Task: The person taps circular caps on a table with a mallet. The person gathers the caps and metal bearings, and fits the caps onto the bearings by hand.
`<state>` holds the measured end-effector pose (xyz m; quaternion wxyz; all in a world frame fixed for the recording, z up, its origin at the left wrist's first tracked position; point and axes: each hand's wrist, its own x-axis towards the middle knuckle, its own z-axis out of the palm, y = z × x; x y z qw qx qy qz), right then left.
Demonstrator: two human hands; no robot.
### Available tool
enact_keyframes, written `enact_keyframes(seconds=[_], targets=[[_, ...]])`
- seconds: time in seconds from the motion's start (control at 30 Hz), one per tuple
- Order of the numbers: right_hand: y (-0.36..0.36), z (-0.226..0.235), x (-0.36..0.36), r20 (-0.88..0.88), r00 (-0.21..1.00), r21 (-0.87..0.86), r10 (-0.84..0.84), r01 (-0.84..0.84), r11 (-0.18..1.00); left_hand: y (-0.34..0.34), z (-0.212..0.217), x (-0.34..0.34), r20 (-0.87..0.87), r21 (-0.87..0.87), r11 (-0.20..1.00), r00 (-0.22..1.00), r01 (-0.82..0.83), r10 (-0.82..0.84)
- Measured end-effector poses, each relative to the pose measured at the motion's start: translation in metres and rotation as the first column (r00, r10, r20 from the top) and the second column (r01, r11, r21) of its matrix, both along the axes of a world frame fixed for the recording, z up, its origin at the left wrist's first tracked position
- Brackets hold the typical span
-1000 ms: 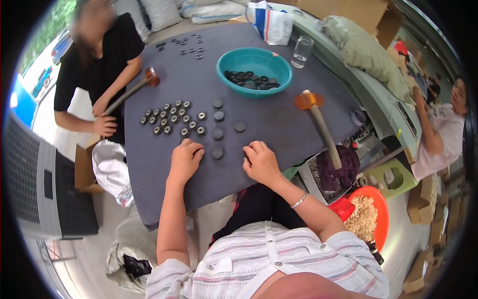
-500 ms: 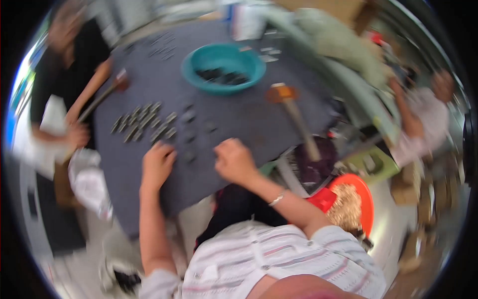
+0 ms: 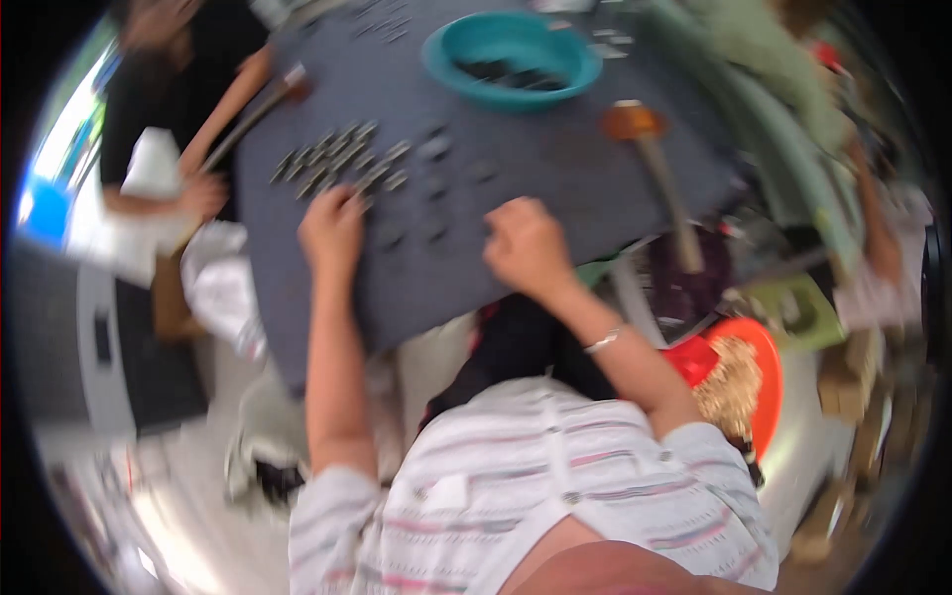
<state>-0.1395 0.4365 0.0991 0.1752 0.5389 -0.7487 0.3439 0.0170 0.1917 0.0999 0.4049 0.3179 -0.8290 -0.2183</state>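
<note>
**Left hand [image 3: 332, 233] at ringed parts [image 3: 332, 159]; right hand [image 3: 529, 246] apart; dark discs [image 3: 436, 185] between**

Nearest: striped shirt [image 3: 535, 456], forearms reaching forward from it; bracelet [image 3: 603, 340] on the right wrist. Right of that forearm, below bench level: orange basin [image 3: 771, 397] with pale bits [image 3: 736, 382] and a red scoop [image 3: 692, 362].

Hands over the bench [image 3: 555, 188], well apart. Left hand: narrow, fingers bunched at the near edge of the ringed parts; smear hides the fingertips, cannot tell whether one is gripped. Right hand: narrow, fingers curled inward; cannot tell whether it holds anything.

Discs: one just right of the left hand; others in a rough column between the hands, running away from the wearer; one more just beyond the right hand, slightly to its left. Ringed parts: loose cluster ahead of the left hand, spreading to its left.

Mallet [image 3: 666, 193] right of the right hand, orange head on the far end, handle toward the wearer.

Ahead, left of the left hand: co-worker's hand [image 3: 203, 193] by the handle of a second mallet [image 3: 248, 124].

Farther, beyond both hands: teal bowl [image 3: 506, 96] with dark pieces inside; small parts [image 3: 382, 22] to its left, blurred.
</note>
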Motion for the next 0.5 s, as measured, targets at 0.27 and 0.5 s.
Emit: enact_keyframes(seconds=[0.27, 0.5], targets=[[-0.002, 0.002, 0.001, 0.011, 1.000, 0.033, 0.001, -0.001, 0.999, -0.006, 0.003, -0.010, 0.202, 0.047, 0.999, 0.979, -0.008, -0.002], [-0.001, 0.000, -0.004, -0.006, 1.000, 0.002, 0.009, -0.009, 1.000, 0.004, 0.005, -0.011, 0.352, -0.084, 0.996, 0.935, -0.017, 0.045]])
